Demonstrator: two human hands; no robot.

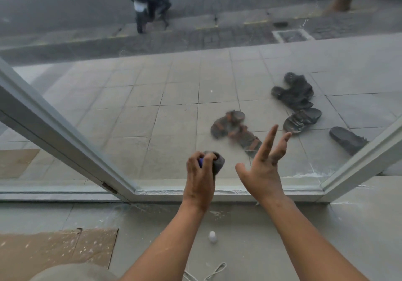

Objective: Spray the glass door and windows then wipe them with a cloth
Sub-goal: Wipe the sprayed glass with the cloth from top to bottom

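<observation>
A large glass pane [152, 106] fills the view, set in a pale frame [217, 192] along the floor. My left hand [201, 172] grips a bunched grey cloth [218, 163] with a bit of blue showing between the fingers, held low against or close to the glass. My right hand [264, 161] is raised beside it with fingers spread and straight, holding nothing. No spray bottle is clearly visible in either hand.
A slanted frame post [54, 128] stands at the left and another [359, 161] at the right. Cardboard [54, 252] lies on the floor at lower left, with a small white bottle [212, 236] near it. Outside are several sandals [237, 130] and a scooter [148, 0].
</observation>
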